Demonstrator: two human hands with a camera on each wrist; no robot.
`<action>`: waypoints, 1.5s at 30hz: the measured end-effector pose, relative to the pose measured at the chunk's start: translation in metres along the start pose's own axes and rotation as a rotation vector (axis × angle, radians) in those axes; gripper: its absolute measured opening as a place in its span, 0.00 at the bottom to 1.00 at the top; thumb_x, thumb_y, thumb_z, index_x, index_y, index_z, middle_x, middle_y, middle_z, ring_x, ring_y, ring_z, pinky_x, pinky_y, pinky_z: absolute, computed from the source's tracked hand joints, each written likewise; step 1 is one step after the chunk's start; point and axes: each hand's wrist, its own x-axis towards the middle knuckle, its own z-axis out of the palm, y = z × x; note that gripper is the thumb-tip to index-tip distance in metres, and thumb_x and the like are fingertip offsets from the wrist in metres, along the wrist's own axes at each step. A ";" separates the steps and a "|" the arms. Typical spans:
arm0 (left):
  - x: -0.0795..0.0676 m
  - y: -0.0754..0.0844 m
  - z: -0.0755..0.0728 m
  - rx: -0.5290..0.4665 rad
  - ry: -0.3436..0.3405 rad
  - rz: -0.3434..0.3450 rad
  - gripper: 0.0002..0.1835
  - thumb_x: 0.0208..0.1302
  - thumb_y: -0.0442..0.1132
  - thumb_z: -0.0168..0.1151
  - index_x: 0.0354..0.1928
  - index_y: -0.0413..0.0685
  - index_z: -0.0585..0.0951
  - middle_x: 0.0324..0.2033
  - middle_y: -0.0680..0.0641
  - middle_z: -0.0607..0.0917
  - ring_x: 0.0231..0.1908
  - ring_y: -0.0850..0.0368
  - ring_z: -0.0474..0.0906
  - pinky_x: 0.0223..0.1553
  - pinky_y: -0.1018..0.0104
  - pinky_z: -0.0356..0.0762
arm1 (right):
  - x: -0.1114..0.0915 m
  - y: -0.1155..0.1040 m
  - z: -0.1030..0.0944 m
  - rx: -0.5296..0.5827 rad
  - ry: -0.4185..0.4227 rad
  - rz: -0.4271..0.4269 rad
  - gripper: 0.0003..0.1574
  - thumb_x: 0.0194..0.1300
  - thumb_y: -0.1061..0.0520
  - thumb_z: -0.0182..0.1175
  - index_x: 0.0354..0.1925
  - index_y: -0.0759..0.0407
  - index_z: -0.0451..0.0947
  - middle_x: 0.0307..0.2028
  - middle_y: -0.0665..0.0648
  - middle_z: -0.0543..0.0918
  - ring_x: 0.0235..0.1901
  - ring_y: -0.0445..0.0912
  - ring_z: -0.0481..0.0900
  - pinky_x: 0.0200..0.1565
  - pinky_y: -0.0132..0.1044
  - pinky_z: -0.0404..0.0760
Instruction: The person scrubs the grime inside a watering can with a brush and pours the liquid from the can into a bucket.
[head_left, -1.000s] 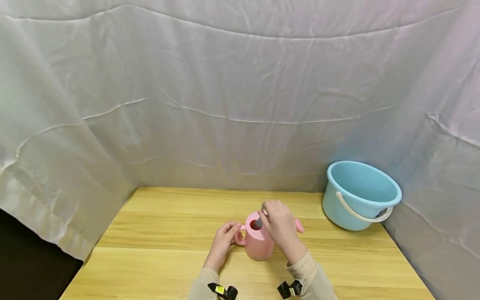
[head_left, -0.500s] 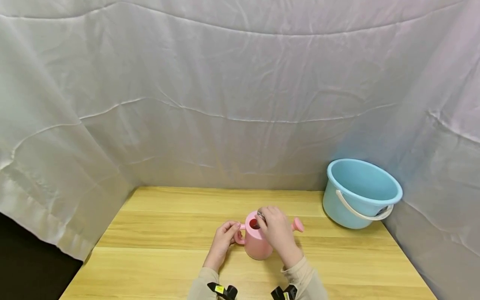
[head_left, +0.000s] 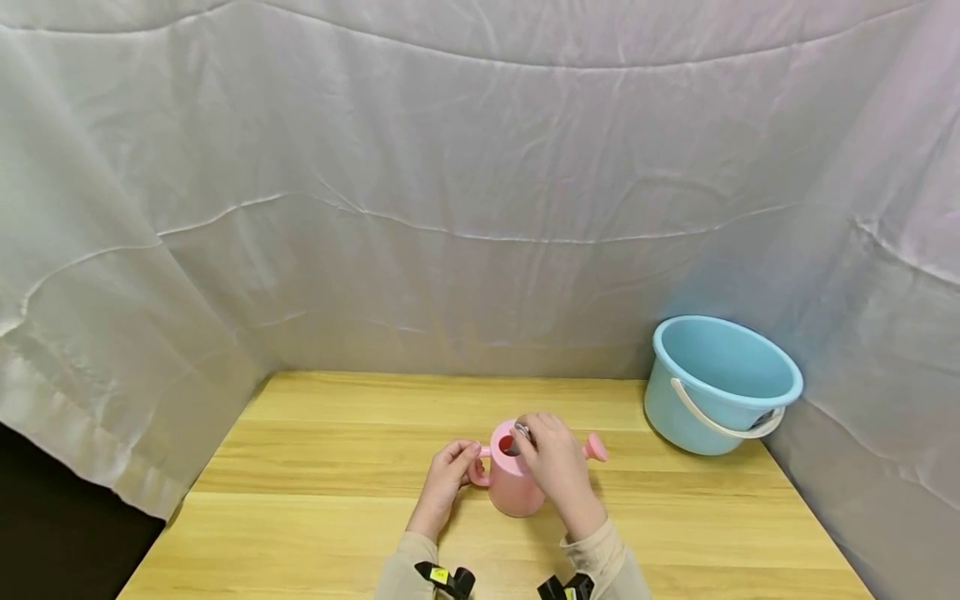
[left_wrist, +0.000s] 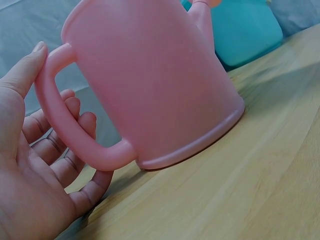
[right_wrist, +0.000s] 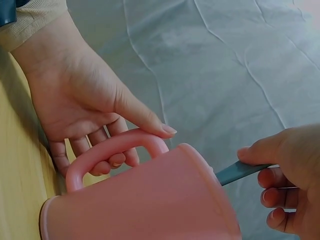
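A pink watering can [head_left: 517, 497] stands upright on the wooden table, its spout pointing right. My left hand [head_left: 444, 485] holds its handle; in the left wrist view, the thumb lies on the top of the loop and the fingers curl loosely behind it. My right hand [head_left: 558, 467] is over the can's round top opening. Between its thumb and fingers it pinches a flat grey handle [right_wrist: 240, 171], which slants into the opening. The lower end of this grey-handled tool is hidden inside the can, so its kind cannot be told.
A light blue bucket [head_left: 701, 425] with a white carrying handle stands at the table's back right corner. Grey curtains [head_left: 450, 292] enclose the table [head_left: 322, 467] at the back and both sides.
My right hand has shifted slightly left and down, and the grey handle has changed its tilt in the opening. More of the can's spout head shows. My left hand has stayed on the handle.
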 end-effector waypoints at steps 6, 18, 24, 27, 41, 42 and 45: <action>0.000 0.001 0.001 0.000 0.005 0.000 0.15 0.68 0.48 0.60 0.40 0.41 0.78 0.22 0.50 0.77 0.26 0.58 0.78 0.37 0.61 0.83 | 0.003 0.000 -0.003 0.007 0.011 -0.013 0.08 0.54 0.60 0.72 0.30 0.56 0.80 0.26 0.52 0.82 0.28 0.44 0.76 0.30 0.36 0.76; 0.001 -0.003 0.000 0.001 0.010 -0.009 0.14 0.67 0.48 0.60 0.39 0.43 0.78 0.23 0.51 0.78 0.25 0.60 0.77 0.34 0.65 0.81 | 0.017 -0.005 -0.012 0.031 0.094 -0.104 0.08 0.54 0.62 0.72 0.30 0.56 0.80 0.21 0.47 0.73 0.23 0.38 0.65 0.26 0.27 0.66; 0.001 -0.002 -0.001 0.016 0.019 -0.007 0.15 0.67 0.49 0.61 0.39 0.43 0.79 0.24 0.50 0.78 0.26 0.60 0.77 0.33 0.66 0.80 | 0.023 -0.010 -0.015 0.019 0.095 -0.122 0.07 0.54 0.61 0.71 0.30 0.55 0.81 0.20 0.46 0.73 0.23 0.39 0.66 0.25 0.27 0.66; 0.001 -0.001 -0.001 0.004 0.020 -0.010 0.14 0.67 0.49 0.61 0.39 0.44 0.79 0.24 0.50 0.78 0.25 0.60 0.77 0.33 0.66 0.81 | 0.025 -0.013 -0.015 0.011 0.092 -0.139 0.08 0.53 0.61 0.72 0.30 0.57 0.80 0.20 0.48 0.74 0.23 0.39 0.66 0.25 0.28 0.66; 0.002 -0.001 -0.002 -0.008 0.004 -0.010 0.14 0.67 0.49 0.61 0.39 0.44 0.78 0.23 0.50 0.78 0.23 0.59 0.78 0.33 0.65 0.82 | 0.027 -0.025 -0.007 0.066 0.046 -0.051 0.08 0.56 0.65 0.67 0.27 0.59 0.75 0.15 0.49 0.69 0.17 0.36 0.60 0.20 0.25 0.61; 0.002 -0.001 -0.002 -0.010 0.005 -0.013 0.14 0.67 0.49 0.61 0.39 0.44 0.79 0.23 0.50 0.78 0.22 0.59 0.78 0.33 0.65 0.82 | 0.027 -0.025 -0.006 0.068 0.048 -0.049 0.08 0.56 0.65 0.66 0.27 0.59 0.75 0.14 0.48 0.68 0.17 0.36 0.59 0.20 0.24 0.60; 0.002 0.000 -0.002 -0.012 -0.002 -0.012 0.14 0.67 0.49 0.61 0.39 0.44 0.78 0.23 0.50 0.78 0.22 0.59 0.79 0.33 0.64 0.82 | 0.027 -0.024 -0.004 0.070 0.048 -0.047 0.09 0.56 0.66 0.66 0.27 0.60 0.74 0.14 0.48 0.68 0.16 0.34 0.58 0.19 0.23 0.59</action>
